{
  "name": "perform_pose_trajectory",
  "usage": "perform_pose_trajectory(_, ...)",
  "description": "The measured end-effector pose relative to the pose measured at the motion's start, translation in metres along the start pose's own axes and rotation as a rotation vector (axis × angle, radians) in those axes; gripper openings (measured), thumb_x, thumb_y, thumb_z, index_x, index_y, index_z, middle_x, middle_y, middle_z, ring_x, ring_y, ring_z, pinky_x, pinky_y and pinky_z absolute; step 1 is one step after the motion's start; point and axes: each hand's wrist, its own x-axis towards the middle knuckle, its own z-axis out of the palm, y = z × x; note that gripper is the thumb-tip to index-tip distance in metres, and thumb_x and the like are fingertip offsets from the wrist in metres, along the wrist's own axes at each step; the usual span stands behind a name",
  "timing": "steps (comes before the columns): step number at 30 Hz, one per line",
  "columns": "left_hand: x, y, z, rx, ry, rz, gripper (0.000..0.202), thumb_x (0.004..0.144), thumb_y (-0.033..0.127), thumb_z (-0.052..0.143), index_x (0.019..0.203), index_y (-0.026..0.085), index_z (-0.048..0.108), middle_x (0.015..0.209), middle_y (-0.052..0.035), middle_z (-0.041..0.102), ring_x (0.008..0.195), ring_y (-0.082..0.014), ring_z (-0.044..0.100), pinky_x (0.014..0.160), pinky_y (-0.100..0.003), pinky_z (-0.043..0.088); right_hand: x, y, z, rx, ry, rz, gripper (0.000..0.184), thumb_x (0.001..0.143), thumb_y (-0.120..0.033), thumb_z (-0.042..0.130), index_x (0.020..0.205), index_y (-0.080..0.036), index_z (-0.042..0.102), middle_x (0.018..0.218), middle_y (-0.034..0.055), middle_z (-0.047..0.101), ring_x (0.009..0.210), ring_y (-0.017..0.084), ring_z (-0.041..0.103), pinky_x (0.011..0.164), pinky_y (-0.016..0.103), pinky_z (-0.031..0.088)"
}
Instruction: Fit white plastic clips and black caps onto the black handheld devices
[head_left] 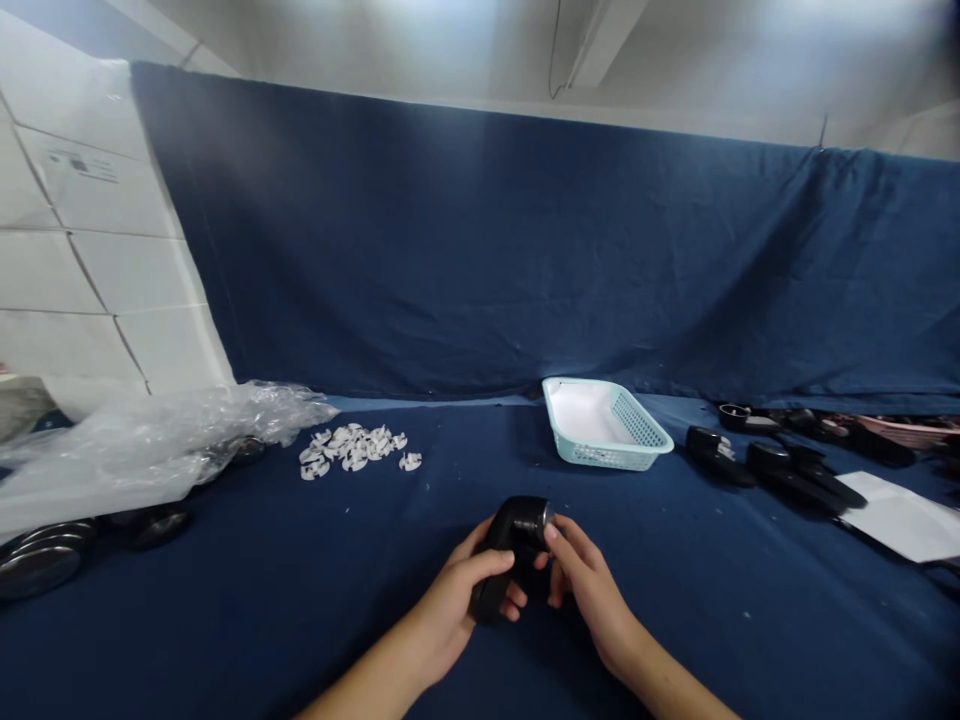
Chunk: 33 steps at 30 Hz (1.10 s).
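A black handheld device (510,535) with a bent head is held low in the middle of the head view, above the blue cloth-covered table (315,590). My left hand (461,600) wraps around its handle, fingers closed. My right hand (585,580) touches the device's head end, with the fingertips pressed on its round face. A pile of several small white plastic pieces (352,447) lies further back on the left. A pale green basket (604,422), which looks to hold nothing, stands behind the hands to the right.
Crumpled clear plastic sheeting (150,440) covers dark round parts (45,560) at the left. Several more black devices (772,465) lie at the right beside a white sheet of paper (904,520). A blue cloth backdrop (525,240) hangs behind the table. White boxes (82,250) are stacked at the far left.
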Motion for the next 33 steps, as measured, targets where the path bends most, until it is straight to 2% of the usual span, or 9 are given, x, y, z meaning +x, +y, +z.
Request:
perform_pose_trajectory(4, 0.000, 0.001, 0.000, -0.010, 0.003, -0.007, 0.061, 0.078, 0.025, 0.059, 0.135, 0.016, 0.039, 0.095, -0.0113, 0.065, 0.064, -0.0178, 0.064, 0.059, -0.030, 0.047, 0.003, 0.004, -0.001, 0.005, 0.077, -0.021, 0.055, 0.080, -0.056, 0.058, 0.118, -0.017, 0.050, 0.071, -0.0006, 0.057, 0.043, 0.007, 0.045, 0.042, 0.022, 0.036)
perform_pose_trajectory(12, 0.000, -0.003, 0.005, 0.124, 0.013, 0.045, 0.063, 0.078, 0.026, 0.059, 0.136, 0.017, 0.036, 0.096, -0.0100, 0.063, 0.064, -0.0177, 0.064, 0.056, -0.030, 0.048, 0.006, 0.014, -0.002, -0.014, 0.067, -0.052, 0.055, 0.077, -0.053, 0.064, 0.117, -0.018, 0.050, 0.069, -0.0042, 0.050, 0.042, 0.006, 0.044, 0.039, 0.022, 0.034)
perform_pose_trajectory(21, 0.000, -0.006, 0.006, 0.195, 0.007, 0.062, 0.061, 0.080, 0.027, 0.059, 0.136, 0.018, 0.036, 0.094, -0.0086, 0.062, 0.063, -0.0173, 0.063, 0.054, -0.030, 0.048, 0.007, 0.012, 0.001, -0.043, 0.089, -0.039, 0.059, 0.076, -0.057, 0.061, 0.117, -0.016, 0.049, 0.066, -0.0035, 0.052, 0.042, 0.007, 0.045, 0.040, 0.023, 0.036)
perform_pose_trajectory(33, 0.001, -0.005, 0.008, 0.221, 0.031, 0.052, 0.065, 0.079, 0.028, 0.059, 0.137, 0.017, 0.033, 0.092, -0.0093, 0.062, 0.063, -0.0179, 0.063, 0.054, -0.030, 0.048, 0.007, 0.007, 0.000, -0.048, 0.040, 0.005, 0.061, 0.076, -0.058, 0.061, 0.117, -0.015, 0.049, 0.065, -0.0025, 0.055, 0.041, 0.008, 0.046, 0.040, 0.022, 0.035)
